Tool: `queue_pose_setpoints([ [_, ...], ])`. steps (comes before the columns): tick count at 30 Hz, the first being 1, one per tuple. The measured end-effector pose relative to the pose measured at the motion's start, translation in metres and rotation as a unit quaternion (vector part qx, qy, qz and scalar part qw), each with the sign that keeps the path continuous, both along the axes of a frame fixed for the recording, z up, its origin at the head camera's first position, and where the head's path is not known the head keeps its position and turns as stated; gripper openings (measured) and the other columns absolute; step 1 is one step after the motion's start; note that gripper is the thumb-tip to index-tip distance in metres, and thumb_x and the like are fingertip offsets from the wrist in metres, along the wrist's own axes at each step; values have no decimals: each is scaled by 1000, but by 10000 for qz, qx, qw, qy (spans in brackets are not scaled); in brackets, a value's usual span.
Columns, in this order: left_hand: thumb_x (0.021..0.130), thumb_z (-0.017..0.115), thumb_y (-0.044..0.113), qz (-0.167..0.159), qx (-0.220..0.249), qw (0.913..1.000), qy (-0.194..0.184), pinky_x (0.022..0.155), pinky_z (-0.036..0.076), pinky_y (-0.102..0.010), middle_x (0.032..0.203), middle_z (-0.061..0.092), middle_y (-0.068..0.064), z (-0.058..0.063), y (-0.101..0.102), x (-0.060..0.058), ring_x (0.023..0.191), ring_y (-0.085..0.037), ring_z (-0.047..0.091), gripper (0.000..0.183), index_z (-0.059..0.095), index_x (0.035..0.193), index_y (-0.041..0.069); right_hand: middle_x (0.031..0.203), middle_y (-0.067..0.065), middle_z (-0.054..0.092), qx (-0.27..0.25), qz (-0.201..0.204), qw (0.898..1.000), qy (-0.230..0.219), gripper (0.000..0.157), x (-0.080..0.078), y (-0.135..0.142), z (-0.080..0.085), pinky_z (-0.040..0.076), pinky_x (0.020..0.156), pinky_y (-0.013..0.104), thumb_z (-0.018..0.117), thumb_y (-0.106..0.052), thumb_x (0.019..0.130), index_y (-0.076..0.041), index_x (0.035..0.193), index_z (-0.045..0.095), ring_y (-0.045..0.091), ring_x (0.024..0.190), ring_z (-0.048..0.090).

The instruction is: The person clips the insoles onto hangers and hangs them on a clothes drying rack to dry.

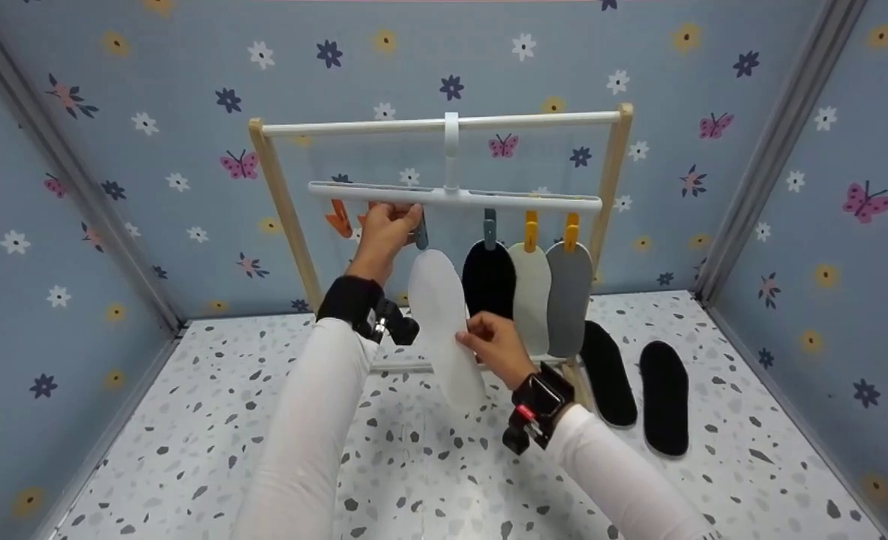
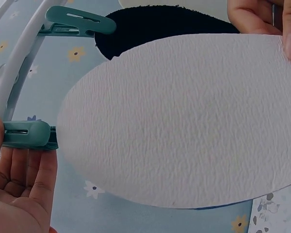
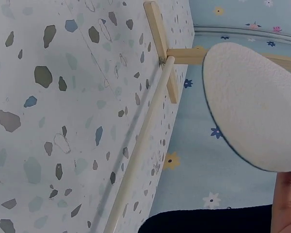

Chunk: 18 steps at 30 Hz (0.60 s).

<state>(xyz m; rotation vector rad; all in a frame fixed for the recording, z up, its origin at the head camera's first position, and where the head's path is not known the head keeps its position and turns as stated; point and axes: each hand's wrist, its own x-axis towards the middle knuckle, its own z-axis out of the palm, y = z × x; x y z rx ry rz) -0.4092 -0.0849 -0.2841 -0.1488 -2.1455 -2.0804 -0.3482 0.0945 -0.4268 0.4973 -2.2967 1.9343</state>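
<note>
My left hand (image 1: 382,236) pinches a grey-green clothes peg (image 2: 26,134) on the left half of the white hanger (image 1: 384,193). Between the thumb and fingers of my right hand (image 1: 498,349) is the edge of a white insole (image 1: 438,307). The insole hangs lengthwise, its rounded upper end right at the peg's tip in the left wrist view. To its right hang a black insole (image 1: 489,277) in another grey-green peg (image 1: 490,231), then a pale insole (image 1: 532,300) and a grey insole (image 1: 568,300) in yellow pegs (image 1: 571,232).
A rack with wooden posts (image 1: 286,214) and a white top rail (image 1: 354,127) carries the hanger. An orange peg (image 1: 338,219) hangs left of my left hand. Two black insoles (image 1: 665,397) lie on the speckled surface at right. Flowered panels stand behind and beside.
</note>
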Motion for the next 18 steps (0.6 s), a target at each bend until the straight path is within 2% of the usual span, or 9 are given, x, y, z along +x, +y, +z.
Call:
queue_pose_setpoints([
  [9,95,57,19,22,-49,10000,-10,93,45,-38,107,53,-8,0,0,-1,101,-19,49,27,54,115,2,78,3,57,133,-47,9998,-121,8,-1,0,6,49,59,30,65,-9,88,-3,92,62,16,70,52],
  [15,95,56,18,-3,-72,10000,27,93,46,-38,105,52,-7,0,0,-1,99,-19,49,23,54,111,1,79,8,58,144,37,9999,43,9,-1,-1,9,51,59,37,66,-7,87,1,92,62,20,69,52],
  [18,95,56,18,-14,-68,10000,1,93,46,-38,106,52,-8,0,0,-1,100,-19,49,24,54,113,2,79,12,57,104,101,9999,82,11,4,-1,17,49,57,34,64,-4,87,4,92,60,22,69,51],
])
